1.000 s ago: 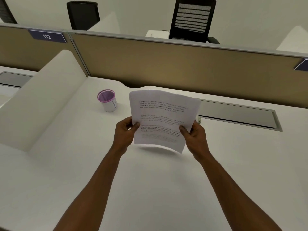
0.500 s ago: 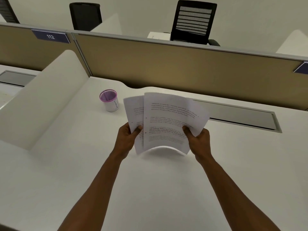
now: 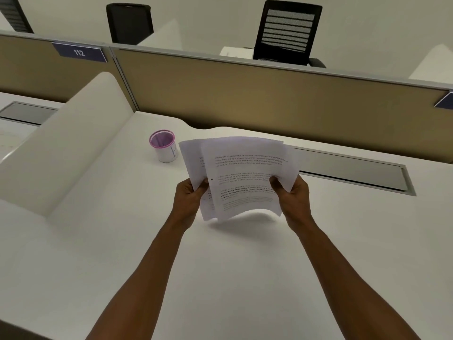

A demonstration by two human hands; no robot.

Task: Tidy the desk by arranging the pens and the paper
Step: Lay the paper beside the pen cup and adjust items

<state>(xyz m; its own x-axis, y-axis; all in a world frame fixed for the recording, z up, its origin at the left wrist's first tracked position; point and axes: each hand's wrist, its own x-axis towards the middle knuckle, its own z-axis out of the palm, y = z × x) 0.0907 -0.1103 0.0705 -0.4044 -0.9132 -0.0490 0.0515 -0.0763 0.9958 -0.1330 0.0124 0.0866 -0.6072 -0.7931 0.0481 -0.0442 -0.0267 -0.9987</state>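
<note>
Printed sheets of paper (image 3: 245, 173) are held up above the white desk (image 3: 220, 266), fanned apart so a rear sheet sticks out to the left behind the front one. My left hand (image 3: 190, 200) grips the left edge of the sheets with its thumb on the front. My right hand (image 3: 293, 196) grips the right edge, thumb on the front sheet. The lower edge of the paper bows just above the desk. A white pen cup with a purple rim (image 3: 163, 148) stands left of the paper. No pens show.
A tan partition (image 3: 269, 99) runs along the back of the desk, with a grey cable tray lid (image 3: 350, 170) set into the desk on the right. A white curved divider (image 3: 63, 148) bounds the left side. Black office chairs (image 3: 288, 33) stand beyond the partition.
The sheets, held as one neat stack a second ago, have slid apart into a fan, the rear sheet shifting left. Both hands keep their grip at about the same spot.
</note>
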